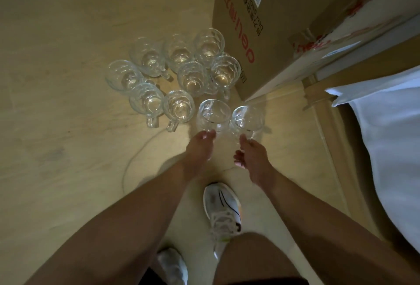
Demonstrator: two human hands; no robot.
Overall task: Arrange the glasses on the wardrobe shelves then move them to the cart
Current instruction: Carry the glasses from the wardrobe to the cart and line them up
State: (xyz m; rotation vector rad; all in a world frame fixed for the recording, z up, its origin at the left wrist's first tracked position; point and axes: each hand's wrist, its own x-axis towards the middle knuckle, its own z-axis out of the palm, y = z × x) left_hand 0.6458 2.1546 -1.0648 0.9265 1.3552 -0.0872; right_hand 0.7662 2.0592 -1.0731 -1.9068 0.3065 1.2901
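Several clear glass mugs with handles stand in a cluster [181, 73] on the pale wooden floor. My left hand [200, 150] pinches the near rim or handle side of one glass mug [212, 115]. My right hand [252, 157] holds a second glass mug [247, 118] the same way, just to the right of the first. Both held mugs are at the near right edge of the cluster, upright, close to the floor. I cannot tell whether they touch the floor.
A large cardboard box [272, 23] with red lettering stands right behind the mugs. White bedding [386, 137] and a wooden frame edge [329, 125] fill the right side. A thin cable [136, 155] lies on the floor at left. My shoes [222, 212] are below the hands.
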